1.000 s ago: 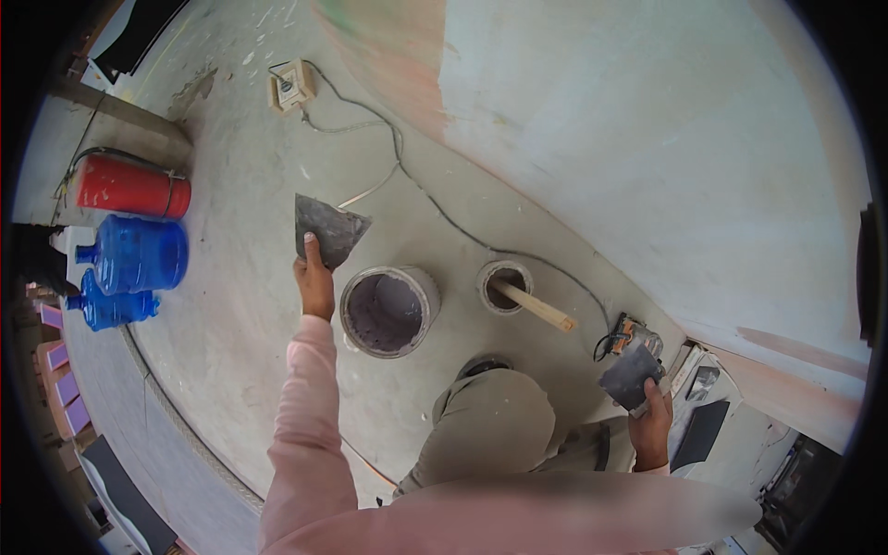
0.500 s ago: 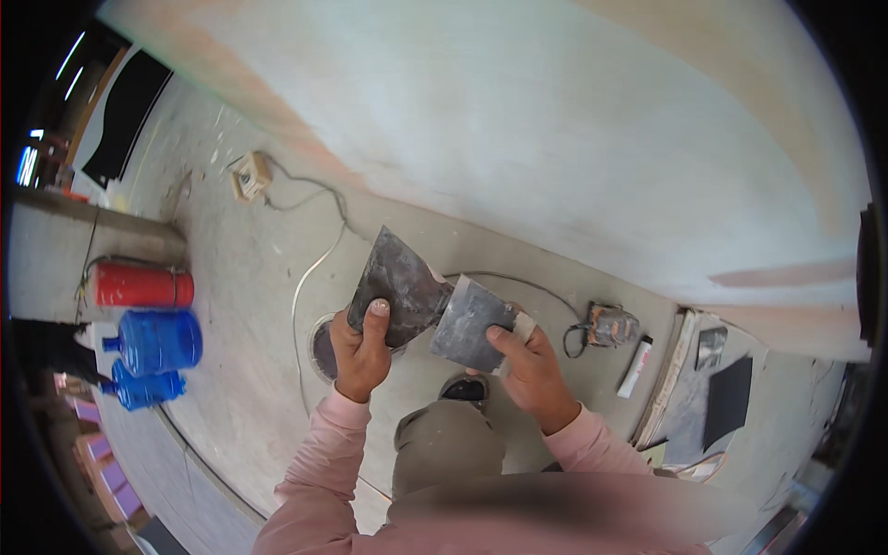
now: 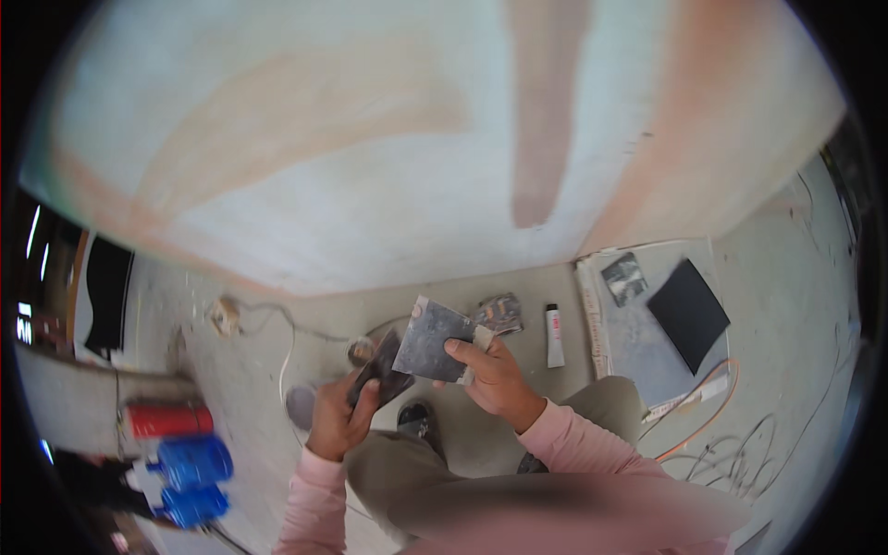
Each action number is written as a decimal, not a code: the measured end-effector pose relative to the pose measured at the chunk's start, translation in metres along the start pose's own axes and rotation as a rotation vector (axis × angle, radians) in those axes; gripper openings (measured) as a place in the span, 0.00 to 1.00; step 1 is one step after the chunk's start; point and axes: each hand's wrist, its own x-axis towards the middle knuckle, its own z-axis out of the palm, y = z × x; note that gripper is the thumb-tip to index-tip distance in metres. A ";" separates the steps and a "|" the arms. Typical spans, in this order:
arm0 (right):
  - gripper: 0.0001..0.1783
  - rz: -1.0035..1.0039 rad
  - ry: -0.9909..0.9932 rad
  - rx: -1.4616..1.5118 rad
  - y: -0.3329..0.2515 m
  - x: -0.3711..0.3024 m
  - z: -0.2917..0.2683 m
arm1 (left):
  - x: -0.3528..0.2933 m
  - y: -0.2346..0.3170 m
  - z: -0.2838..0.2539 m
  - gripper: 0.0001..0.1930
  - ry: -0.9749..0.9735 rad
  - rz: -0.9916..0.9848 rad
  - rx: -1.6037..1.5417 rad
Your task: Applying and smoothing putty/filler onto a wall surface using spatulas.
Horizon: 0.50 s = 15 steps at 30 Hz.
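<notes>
My left hand (image 3: 340, 414) grips a dark, wide-bladed scraper (image 3: 387, 375), thumb pressed on its face. That blade is tilted, so it shows narrow. In my right hand (image 3: 499, 377) is a square grey spreader (image 3: 431, 340) with a pale, worn edge, its flat face turned up under my thumb. The two blades meet or overlap in front of me; whether they touch I cannot tell. Both are held above the floor, before a large pale panel (image 3: 351, 213) with brownish smeared patches.
Beyond my right hand lie a scuffed power tool (image 3: 499, 313) and a white tube (image 3: 555, 340). A flat board (image 3: 638, 342) at right bears a black sheet (image 3: 689, 316). Cables (image 3: 740, 462) curl near it. Blue water jugs (image 3: 194, 462) and a red cylinder (image 3: 168, 421) are at left.
The view has swung right, showing more of the panel and the board. The left scraper has turned from broad face to nearly edge-on. Both hands keep their tools.
</notes>
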 end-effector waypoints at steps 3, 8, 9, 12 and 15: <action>0.16 -0.090 0.097 0.032 -0.024 0.001 -0.029 | -0.001 0.033 -0.005 0.16 0.075 -0.036 0.005; 0.21 -0.205 0.379 0.147 -0.024 0.023 -0.108 | 0.005 0.067 0.007 0.20 0.317 -0.056 -0.159; 0.22 -0.259 0.448 0.144 -0.014 0.034 -0.124 | 0.010 0.072 0.011 0.20 0.304 -0.051 -0.152; 0.24 -0.248 0.674 0.182 -0.005 0.058 -0.134 | 0.024 0.076 0.026 0.20 0.584 -0.088 -0.308; 0.27 -0.276 0.842 0.114 0.018 0.091 -0.146 | 0.042 0.067 0.044 0.20 0.671 -0.115 -0.388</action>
